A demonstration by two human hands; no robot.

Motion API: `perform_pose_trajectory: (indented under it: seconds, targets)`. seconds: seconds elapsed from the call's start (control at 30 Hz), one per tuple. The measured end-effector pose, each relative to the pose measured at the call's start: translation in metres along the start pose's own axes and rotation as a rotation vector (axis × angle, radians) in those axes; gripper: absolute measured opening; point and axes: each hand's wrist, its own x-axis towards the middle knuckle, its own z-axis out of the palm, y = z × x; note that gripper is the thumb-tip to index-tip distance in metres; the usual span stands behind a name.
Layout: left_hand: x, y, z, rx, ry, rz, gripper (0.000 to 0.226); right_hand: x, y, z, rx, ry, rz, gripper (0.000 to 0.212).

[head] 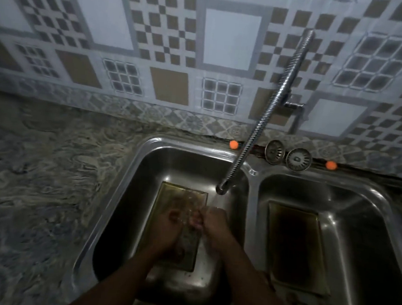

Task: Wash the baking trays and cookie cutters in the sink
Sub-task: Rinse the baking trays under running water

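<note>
Head view: baking tray beneath fingers

a rectangular, brass-toned baking tray lies flat and wet in the left basin of a steel double sink; a second, darker tray rests in the right basin.

Double steel sink, lower frame.
Left basin, 6 o'clock: baking tray flat on the bottom. Left hand and right hand meet above it, under water running from the faucet hose.
Right basin, 4 o'clock: second baking tray, dark.
Back rim, 3 o'clock: two drain strainers between two orange balls.
Marbled counter, 9 o'clock.
Patterned tiled wall, 12 o'clock.
</note>
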Motion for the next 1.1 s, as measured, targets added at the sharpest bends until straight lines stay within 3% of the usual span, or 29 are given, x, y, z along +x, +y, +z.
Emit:
perform_pose_trajectory:
  seconds: [0.1, 0.17, 0.23, 0.37, 0.47, 0.63, 0.87, 0.97, 1.1]
  targets:
    - [0.016, -0.033, -0.014, 0.339, 0.023, 0.014, 0.030, 0.018, 0.030, -0.001, -0.592, 0.175, -0.055, 0.018]
    - [0.026, -0.046, -0.020, 0.508, 0.027, 0.017, 0.026, 0.025, 0.049, -0.003, -0.716, 0.233, -0.022, 0.015]
    - [0.038, -0.061, -0.023, 0.550, 0.029, -0.018, 0.026, 0.034, 0.065, -0.001, -0.738, 0.268, 0.017, 0.014]
    - [0.051, -0.076, -0.023, 0.366, 0.052, -0.075, 0.029, 0.045, 0.080, 0.003, -0.811, 0.326, -0.028, 0.012]
    - [0.060, -0.077, -0.028, 0.353, 0.089, -0.129, 0.024, 0.046, 0.083, 0.003, -0.814, 0.373, -0.021, 0.017]
    - [0.065, -0.076, -0.040, 0.514, 0.068, -0.024, 0.019, 0.038, 0.076, 0.009, -0.884, 0.356, -0.045, 0.005]
    - [0.059, -0.056, -0.056, 0.568, 0.095, 0.091, 0.020, 0.028, 0.066, 0.015, -0.789, 0.374, -0.050, 0.018]
    - [0.059, -0.056, -0.056, 0.464, 0.107, 0.100, 0.019, 0.021, 0.066, 0.012, -0.772, 0.326, -0.119, 0.016]
    - [0.060, -0.060, -0.052, 0.191, 0.128, -0.035, 0.028, 0.037, 0.088, -0.003, -0.807, 0.307, -0.112, 0.006]
